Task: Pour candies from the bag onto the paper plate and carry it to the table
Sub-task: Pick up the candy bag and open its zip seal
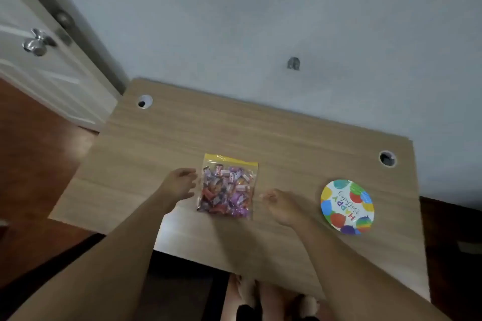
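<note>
Your left hand and right hand hover at either side of the bag, fingers loosely spread, gripping nothing. The bag lies flat mid-desk, zip far. The plate sits right, apart.

Legible text: one item.
"HAPPY Birthday" printed on paper plate, upside down to the camera; candy wrapper print inside bag too blurred to read.
</note>
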